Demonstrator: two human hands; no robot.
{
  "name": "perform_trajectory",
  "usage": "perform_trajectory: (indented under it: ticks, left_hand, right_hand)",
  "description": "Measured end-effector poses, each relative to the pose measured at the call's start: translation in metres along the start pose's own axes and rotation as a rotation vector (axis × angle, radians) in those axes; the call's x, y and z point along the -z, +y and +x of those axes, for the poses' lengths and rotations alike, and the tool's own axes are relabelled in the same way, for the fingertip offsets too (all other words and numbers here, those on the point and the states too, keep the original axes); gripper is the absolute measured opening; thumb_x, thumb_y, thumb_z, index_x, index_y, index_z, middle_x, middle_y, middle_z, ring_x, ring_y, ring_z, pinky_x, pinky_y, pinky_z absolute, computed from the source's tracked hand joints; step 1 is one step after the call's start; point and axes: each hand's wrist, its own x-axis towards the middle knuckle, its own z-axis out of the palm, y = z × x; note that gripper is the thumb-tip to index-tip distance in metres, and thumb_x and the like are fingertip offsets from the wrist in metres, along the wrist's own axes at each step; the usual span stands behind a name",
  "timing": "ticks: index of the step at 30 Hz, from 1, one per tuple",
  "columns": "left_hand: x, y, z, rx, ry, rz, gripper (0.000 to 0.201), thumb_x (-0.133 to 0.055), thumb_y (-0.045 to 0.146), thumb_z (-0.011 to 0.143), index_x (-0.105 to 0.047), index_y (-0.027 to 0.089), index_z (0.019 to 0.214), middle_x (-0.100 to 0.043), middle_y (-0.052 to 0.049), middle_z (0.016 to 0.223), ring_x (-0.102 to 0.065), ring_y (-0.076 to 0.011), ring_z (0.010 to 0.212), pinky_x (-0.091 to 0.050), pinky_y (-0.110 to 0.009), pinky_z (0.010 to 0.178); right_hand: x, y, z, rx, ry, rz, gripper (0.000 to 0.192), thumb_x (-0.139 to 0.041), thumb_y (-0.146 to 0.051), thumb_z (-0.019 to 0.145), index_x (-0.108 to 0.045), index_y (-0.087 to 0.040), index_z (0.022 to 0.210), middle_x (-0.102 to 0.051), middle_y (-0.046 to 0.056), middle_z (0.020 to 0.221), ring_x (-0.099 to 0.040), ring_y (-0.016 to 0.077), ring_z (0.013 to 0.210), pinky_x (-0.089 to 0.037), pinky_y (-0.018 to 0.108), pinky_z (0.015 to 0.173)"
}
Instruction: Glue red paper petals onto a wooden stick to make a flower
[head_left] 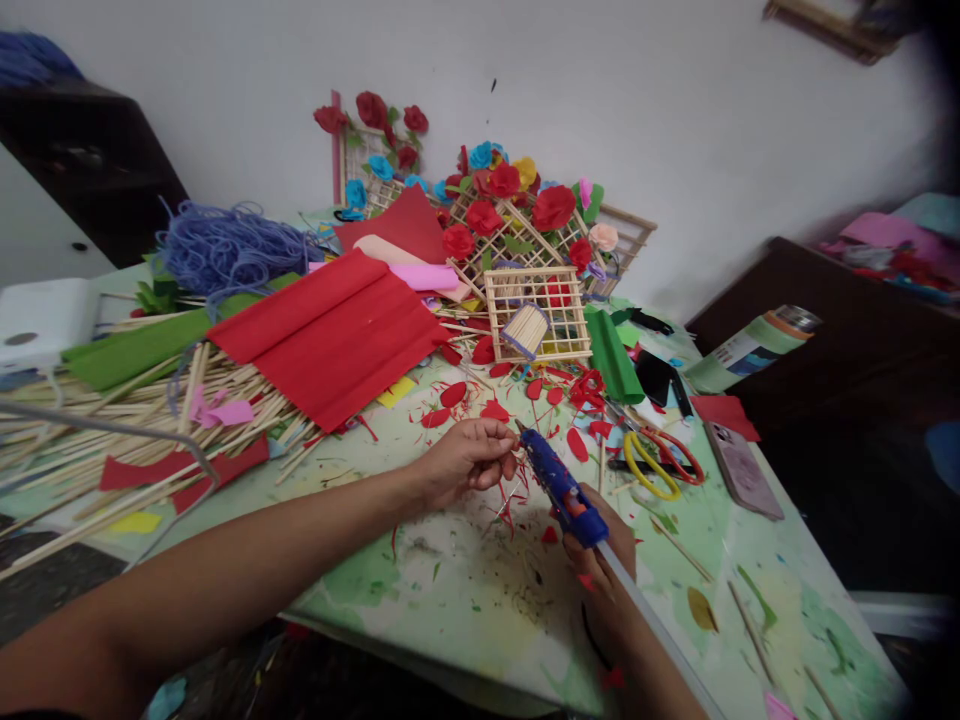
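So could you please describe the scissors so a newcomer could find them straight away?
Start at the paint-stained table and look just right of the blue glue gun in the right hand. The scissors lie flat beside a phone, set apart by one yellow and one red handle loop.

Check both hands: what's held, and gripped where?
Right hand holds the blue glue gun by its handle. Left hand fingers pinch something small at the nozzle; cannot tell what.

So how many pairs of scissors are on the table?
2. The yellow-handled scissors and the red-handled scissors lie overlapping, beside the phone and past the right hand holding the blue glue gun. More may be hidden under the paper clutter.
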Motion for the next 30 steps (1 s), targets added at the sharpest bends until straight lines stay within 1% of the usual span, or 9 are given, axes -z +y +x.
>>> perform_trajectory:
  ticks: [2,5,7,13,19,23,25,28,30]
  left_hand:
    - [0.0,0.0,0.0,-0.025,0.013,0.019,0.021,-0.067,0.028,0.073,-0.053,0.012,0.076,-0.061,-0.001,0.054,-0.036,-0.0016,0.031,-0.017,-0.016,0.034]
    - [0.001,-0.002,0.001,-0.061,0.031,0.07,0.025,-0.068,0.032,0.071,-0.052,0.013,0.076,-0.062,-0.001,0.055,-0.037,-0.0023,0.031,-0.019,-0.016,0.034]
    - [0.002,-0.003,0.002,-0.09,0.05,0.109,0.027,-0.068,0.034,0.07,-0.052,0.013,0.077,-0.062,-0.001,0.055,-0.038,-0.0027,0.031,-0.02,-0.016,0.033]
    - [0.007,-0.006,0.007,-0.16,0.138,0.185,0.032,-0.068,0.038,0.069,-0.05,0.014,0.078,-0.063,-0.001,0.055,-0.04,-0.0027,0.033,-0.021,-0.014,0.033]
    - [0.01,-0.005,0.007,-0.191,0.169,0.306,0.028,-0.065,0.037,0.072,-0.05,0.014,0.079,-0.066,-0.002,0.061,-0.043,-0.0031,0.035,-0.026,-0.014,0.035]
    - [0.012,-0.006,0.007,-0.216,0.169,0.326,0.028,-0.065,0.037,0.073,-0.051,0.014,0.08,-0.065,-0.002,0.063,-0.044,-0.0031,0.036,-0.027,-0.015,0.035]
    - [0.012,-0.007,0.007,-0.224,0.168,0.327,0.028,-0.065,0.037,0.073,-0.051,0.014,0.079,-0.065,-0.002,0.063,-0.043,-0.003,0.036,-0.027,-0.015,0.035]
    - [0.012,-0.006,0.007,-0.23,0.169,0.337,0.028,-0.065,0.037,0.073,-0.051,0.014,0.08,-0.065,-0.002,0.062,-0.043,-0.0035,0.036,-0.028,-0.015,0.035]
    - [0.011,-0.006,0.007,-0.229,0.173,0.351,0.027,-0.065,0.036,0.073,-0.051,0.014,0.079,-0.066,-0.002,0.062,-0.044,-0.0039,0.036,-0.029,-0.016,0.036]
  right_hand:
    - [0.002,0.005,0.0,0.014,-0.008,-0.009,0.028,-0.049,-0.046,0.079,-0.061,-0.02,0.077,-0.058,0.004,0.066,-0.052,0.0174,0.058,-0.039,0.028,0.047]
    - [0.003,0.016,0.001,0.046,0.083,-0.039,0.027,-0.05,-0.046,0.078,-0.061,-0.021,0.075,-0.057,0.003,0.066,-0.052,0.0173,0.057,-0.039,0.028,0.048]
    - [0.002,0.019,0.001,0.046,0.105,-0.058,0.025,-0.05,-0.043,0.079,-0.062,-0.021,0.074,-0.057,0.003,0.067,-0.052,0.0168,0.057,-0.041,0.028,0.049]
    - [-0.001,0.011,0.002,0.068,-0.015,-0.048,0.025,-0.048,-0.041,0.081,-0.06,-0.021,0.073,-0.058,0.003,0.067,-0.056,0.0189,0.062,-0.045,0.03,0.055]
    - [0.001,0.011,0.0,0.072,0.069,-0.064,0.028,-0.048,-0.045,0.081,-0.062,-0.021,0.078,-0.059,0.004,0.07,-0.055,0.0185,0.061,-0.044,0.03,0.054]
    - [0.0,0.001,0.0,0.015,-0.003,-0.061,0.025,-0.048,-0.042,0.082,-0.062,-0.021,0.08,-0.061,0.005,0.072,-0.058,0.0211,0.068,-0.046,0.031,0.057]
    - [0.0,0.0,0.002,0.048,-0.02,-0.059,0.027,-0.048,-0.044,0.081,-0.062,-0.021,0.078,-0.06,0.005,0.068,-0.057,0.0207,0.065,-0.044,0.03,0.054]
    - [0.001,0.003,0.006,0.093,0.033,-0.087,0.031,-0.046,-0.046,0.081,-0.06,-0.021,0.071,-0.056,0.003,0.062,-0.053,0.0186,0.058,-0.042,0.03,0.051]
    - [0.002,0.004,0.008,0.086,0.037,-0.106,0.029,-0.046,-0.044,0.081,-0.06,-0.021,0.071,-0.057,0.003,0.063,-0.053,0.0178,0.058,-0.042,0.029,0.051]
